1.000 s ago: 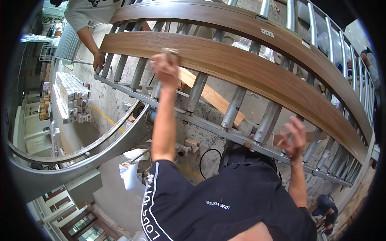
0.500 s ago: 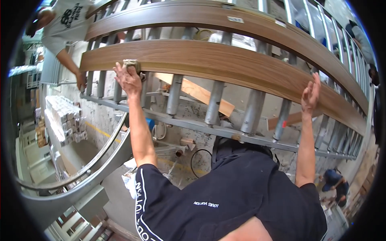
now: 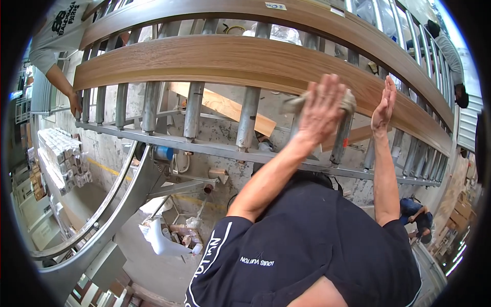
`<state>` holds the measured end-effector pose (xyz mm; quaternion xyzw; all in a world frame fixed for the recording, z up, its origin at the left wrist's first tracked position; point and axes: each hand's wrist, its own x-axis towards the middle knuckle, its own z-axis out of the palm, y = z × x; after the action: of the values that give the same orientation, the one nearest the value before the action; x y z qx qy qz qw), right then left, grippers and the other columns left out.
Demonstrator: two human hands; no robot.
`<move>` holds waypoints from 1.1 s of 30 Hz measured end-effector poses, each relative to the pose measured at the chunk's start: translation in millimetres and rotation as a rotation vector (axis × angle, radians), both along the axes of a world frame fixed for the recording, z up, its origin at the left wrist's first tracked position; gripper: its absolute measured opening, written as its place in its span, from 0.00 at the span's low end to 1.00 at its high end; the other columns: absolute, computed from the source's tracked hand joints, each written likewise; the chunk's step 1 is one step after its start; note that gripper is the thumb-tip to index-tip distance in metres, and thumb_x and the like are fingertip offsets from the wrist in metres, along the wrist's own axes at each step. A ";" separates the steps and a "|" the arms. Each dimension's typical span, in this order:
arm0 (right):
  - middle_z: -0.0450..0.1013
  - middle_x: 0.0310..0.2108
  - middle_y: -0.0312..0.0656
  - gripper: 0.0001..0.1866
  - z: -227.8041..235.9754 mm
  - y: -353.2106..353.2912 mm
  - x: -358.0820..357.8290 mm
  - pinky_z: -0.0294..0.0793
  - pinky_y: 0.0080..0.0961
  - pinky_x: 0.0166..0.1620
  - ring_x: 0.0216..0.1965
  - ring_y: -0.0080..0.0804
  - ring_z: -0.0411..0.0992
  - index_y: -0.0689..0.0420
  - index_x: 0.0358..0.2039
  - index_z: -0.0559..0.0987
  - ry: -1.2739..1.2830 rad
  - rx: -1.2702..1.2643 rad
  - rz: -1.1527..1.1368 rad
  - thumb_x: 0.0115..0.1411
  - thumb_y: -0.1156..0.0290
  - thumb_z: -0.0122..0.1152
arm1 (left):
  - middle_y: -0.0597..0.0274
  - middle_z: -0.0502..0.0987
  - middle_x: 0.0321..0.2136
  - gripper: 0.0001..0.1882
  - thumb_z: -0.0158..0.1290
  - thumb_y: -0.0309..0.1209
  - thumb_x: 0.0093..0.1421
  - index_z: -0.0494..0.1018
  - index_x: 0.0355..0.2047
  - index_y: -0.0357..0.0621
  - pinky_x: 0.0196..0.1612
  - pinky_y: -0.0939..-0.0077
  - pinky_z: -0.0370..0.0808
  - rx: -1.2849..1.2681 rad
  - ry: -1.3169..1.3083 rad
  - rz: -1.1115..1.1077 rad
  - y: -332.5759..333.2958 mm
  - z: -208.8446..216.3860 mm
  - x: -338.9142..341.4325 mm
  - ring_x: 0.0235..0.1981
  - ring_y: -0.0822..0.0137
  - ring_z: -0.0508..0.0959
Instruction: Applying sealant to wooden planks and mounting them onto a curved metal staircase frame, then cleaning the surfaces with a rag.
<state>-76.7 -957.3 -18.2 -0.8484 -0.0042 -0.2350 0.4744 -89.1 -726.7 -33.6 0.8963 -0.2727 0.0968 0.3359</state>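
Observation:
A long wood-grain board [image 3: 204,57] lies across a metal roller conveyor [image 3: 225,149] in front of me. My left hand [image 3: 323,106] presses a greyish-beige cloth [image 3: 347,101] to the board's near edge, right of the middle. Part of the cloth trails out to the left of the hand, smeared by motion. Farther right, my right hand [image 3: 384,105] rests against the same board near its edge, fingers straight and holding nothing. Behind it lies a second wood-grain board [image 3: 220,9] with a small white label [image 3: 275,6].
At the far left, a co-worker's hand [image 3: 75,104] is at the conveyor's end. A loose light plank [image 3: 225,109] shows below the rollers. A curved metal rail [image 3: 102,210] stands at lower left, with wrapped stacked bundles [image 3: 61,161] beyond. Other people are at the right.
My left hand has swept right along the board with the cloth, from near its left end to close by my right hand. The view has shifted slightly.

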 end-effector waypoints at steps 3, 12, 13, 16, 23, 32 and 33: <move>0.52 0.70 0.49 0.50 -9.0 -24.2 -9.4 0.38 0.43 0.75 0.74 0.42 0.44 0.64 0.70 0.54 -0.056 0.072 0.006 0.65 0.31 0.43 | 0.53 0.42 0.75 0.34 0.49 0.38 0.67 0.54 0.72 0.50 0.74 0.45 0.29 0.368 -0.084 0.263 98.8 3.3 32.4 0.76 0.51 0.38; 0.51 0.71 0.49 0.46 7.2 4.1 -3.8 0.42 0.41 0.74 0.74 0.43 0.47 0.65 0.69 0.56 -0.094 0.138 -0.045 0.66 0.37 0.36 | 0.46 0.44 0.74 0.32 0.37 0.41 0.72 0.49 0.73 0.45 0.73 0.47 0.25 0.363 -0.103 0.388 165.0 -3.2 67.5 0.76 0.47 0.37; 0.50 0.71 0.49 0.51 9.6 3.6 -3.0 0.41 0.41 0.74 0.74 0.43 0.47 0.65 0.70 0.56 -0.092 0.140 -0.046 0.64 0.31 0.35 | 0.46 0.44 0.74 0.32 0.37 0.41 0.72 0.49 0.73 0.45 0.73 0.47 0.25 0.300 -0.095 0.324 122.7 -2.3 59.4 0.76 0.47 0.37; 0.49 0.72 0.47 0.58 6.9 1.3 -4.3 0.42 0.43 0.74 0.74 0.42 0.46 0.64 0.71 0.54 -0.079 0.126 -0.028 0.60 0.22 0.32 | 0.43 0.43 0.74 0.36 0.44 0.39 0.66 0.52 0.72 0.41 0.72 0.39 0.25 0.191 0.021 0.160 -6.3 8.5 24.6 0.75 0.42 0.37; 0.54 0.70 0.51 0.31 3.7 -25.7 -14.6 0.46 0.34 0.74 0.72 0.40 0.52 0.69 0.68 0.57 -0.030 0.141 -0.152 0.75 0.56 0.30 | 0.45 0.44 0.74 0.35 0.46 0.37 0.65 0.53 0.72 0.46 0.74 0.46 0.28 0.188 0.040 0.078 -15.8 16.9 15.1 0.76 0.49 0.38; 0.54 0.70 0.49 0.39 -11.4 -14.7 0.4 0.43 0.42 0.75 0.73 0.43 0.50 0.66 0.68 0.57 -0.265 0.239 -0.022 0.72 0.44 0.34 | 0.48 0.37 0.75 0.33 0.31 0.45 0.74 0.42 0.75 0.48 0.73 0.47 0.24 0.428 -0.014 0.387 181.6 1.5 60.5 0.76 0.50 0.32; 0.54 0.70 0.49 0.40 -12.8 -16.2 -0.6 0.42 0.43 0.75 0.73 0.43 0.49 0.65 0.68 0.57 -0.271 0.260 -0.009 0.72 0.42 0.34 | 0.48 0.37 0.75 0.34 0.33 0.44 0.73 0.42 0.75 0.47 0.73 0.48 0.24 0.385 -0.032 0.348 140.7 5.1 51.7 0.76 0.50 0.32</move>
<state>-77.3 -973.5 -31.0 -0.7404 -0.0339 -0.3480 0.5741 -37.4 -586.0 -28.5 0.9756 -0.1330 0.1137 0.1330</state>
